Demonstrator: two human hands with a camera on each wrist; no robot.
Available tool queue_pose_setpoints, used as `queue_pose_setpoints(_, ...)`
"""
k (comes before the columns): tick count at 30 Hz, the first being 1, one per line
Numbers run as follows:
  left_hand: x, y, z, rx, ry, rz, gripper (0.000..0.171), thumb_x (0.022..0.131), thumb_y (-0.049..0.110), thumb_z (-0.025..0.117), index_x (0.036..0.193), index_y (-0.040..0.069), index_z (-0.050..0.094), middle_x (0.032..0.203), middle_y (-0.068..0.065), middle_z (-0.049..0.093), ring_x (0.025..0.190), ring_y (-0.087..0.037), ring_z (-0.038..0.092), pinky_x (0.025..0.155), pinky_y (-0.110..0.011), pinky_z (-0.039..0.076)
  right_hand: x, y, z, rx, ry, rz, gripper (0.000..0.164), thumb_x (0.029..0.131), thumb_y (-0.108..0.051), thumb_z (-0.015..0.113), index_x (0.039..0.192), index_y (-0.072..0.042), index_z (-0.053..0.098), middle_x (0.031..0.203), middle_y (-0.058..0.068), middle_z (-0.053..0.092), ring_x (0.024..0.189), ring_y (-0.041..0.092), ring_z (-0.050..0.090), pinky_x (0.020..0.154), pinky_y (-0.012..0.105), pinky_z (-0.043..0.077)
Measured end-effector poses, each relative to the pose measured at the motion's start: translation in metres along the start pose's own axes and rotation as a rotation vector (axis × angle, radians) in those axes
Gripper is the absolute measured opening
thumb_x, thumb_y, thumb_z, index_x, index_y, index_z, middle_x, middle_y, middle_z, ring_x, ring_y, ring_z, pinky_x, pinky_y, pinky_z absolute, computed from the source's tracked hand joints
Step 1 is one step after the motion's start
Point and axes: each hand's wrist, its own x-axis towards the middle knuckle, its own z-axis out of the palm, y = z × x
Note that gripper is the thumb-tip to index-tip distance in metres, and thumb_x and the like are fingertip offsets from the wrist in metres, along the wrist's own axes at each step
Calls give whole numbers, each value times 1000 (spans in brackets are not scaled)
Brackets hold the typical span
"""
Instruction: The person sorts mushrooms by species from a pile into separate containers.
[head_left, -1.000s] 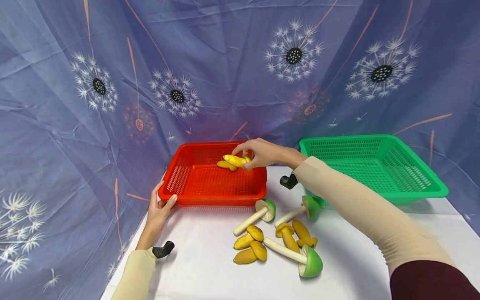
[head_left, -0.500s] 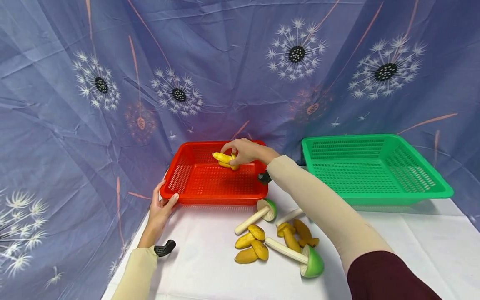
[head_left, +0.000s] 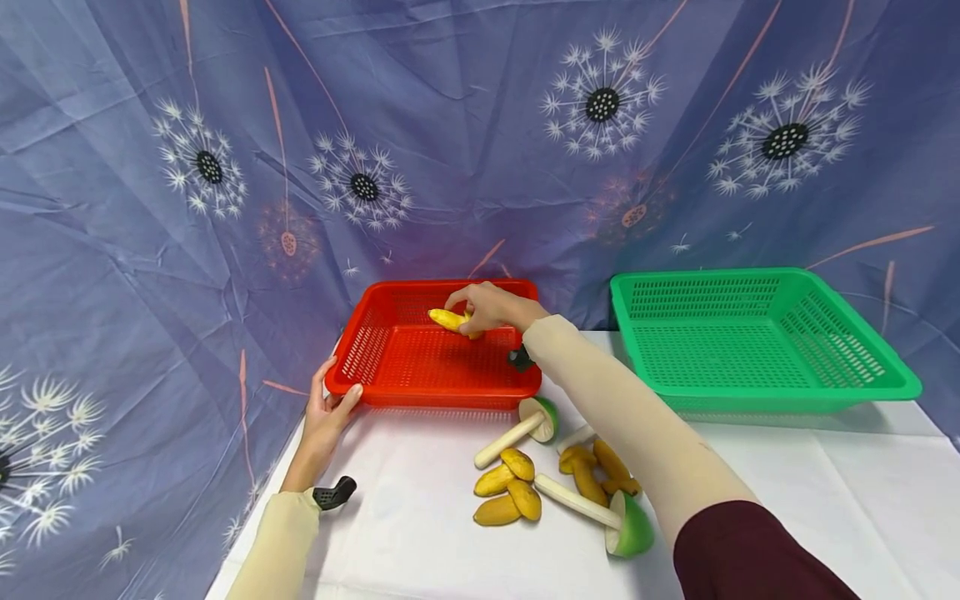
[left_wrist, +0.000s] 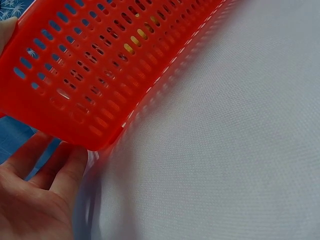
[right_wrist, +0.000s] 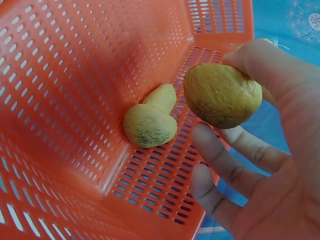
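In the head view my left hand [head_left: 324, 425] grips the near left corner of a red plastic basket [head_left: 442, 398], thumb and fingers on either side of the corner. My right hand [head_left: 495, 307] is over the back part of that basket, pinching a yellow mushroom [head_left: 446, 319] between thumb and fingers. Up close in the right wrist view, the held mushroom's rounded cap [right_wrist: 222, 95] faces the camera. A second yellow mushroom [right_wrist: 150, 125] lies on the basket floor beside the perforated wall; the right hand mostly hides it from the head camera.
On the white table in front lie several yellow mushrooms [head_left: 498, 510] and green-capped mushrooms [head_left: 630, 525] with long pale stems. The right forearm partly covers one of them. A green basket [head_left: 780, 392] stands to the right. Behind hangs a blue dandelion-print cloth [head_left: 465, 150].
My right hand has moved left with the yellow mushroom, from the red basket's right side to above its back middle. The left hand has kept its hold on the corner.
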Motion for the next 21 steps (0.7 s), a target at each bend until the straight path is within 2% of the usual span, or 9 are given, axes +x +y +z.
queue_pose_setpoints(4,0,0,0,-11,0,1,78,101,8,67,161,31,23,152,-17,40,122,-16,57,103,-32,51,0,0,1,-22,2,10,52,94,-16,75,143,-20,59,117,10,68,103,23,65,85,31,56)
queue_pose_setpoints(6,0,0,1,-12,-2,-1,78,101,9,66,161,31,23,152,-17,39,124,-19,55,103,-31,51,0,0,1,-32,-1,8,54,95,-18,74,146,-19,56,118,11,70,108,24,65,92,34,55)
queue_pose_setpoints(9,0,0,1,-2,-1,-4,78,101,10,67,161,31,23,153,-17,39,125,-18,55,102,-29,51,-1,1,1,-68,13,-3,65,97,-27,73,154,-19,45,133,12,64,124,28,57,104,42,49)
queue_pose_setpoints(11,0,0,0,9,3,-6,78,101,12,67,161,32,23,152,-17,39,122,-15,56,102,-29,51,-2,1,1,-87,27,-16,73,97,-35,72,159,-21,37,145,13,55,132,30,51,108,46,45)
queue_pose_setpoints(13,0,0,0,11,8,-7,78,100,12,68,161,32,24,151,-16,40,119,-12,57,103,-30,51,-3,2,1,-109,50,-24,78,96,-41,72,161,-24,32,152,13,45,133,31,45,108,48,45)
queue_pose_setpoints(17,0,1,-1,19,9,-18,78,100,14,69,161,33,24,151,-15,40,117,-9,57,104,-33,50,-5,3,2,-110,67,-38,79,95,-43,72,161,-28,31,152,11,44,133,30,46,105,47,47)
queue_pose_setpoints(21,0,2,-1,33,7,-26,79,100,15,69,161,35,23,152,-14,38,119,-10,56,104,-32,51,-7,4,2,-126,74,-45,78,95,-43,73,161,-30,32,156,9,43,137,28,42,110,49,42)
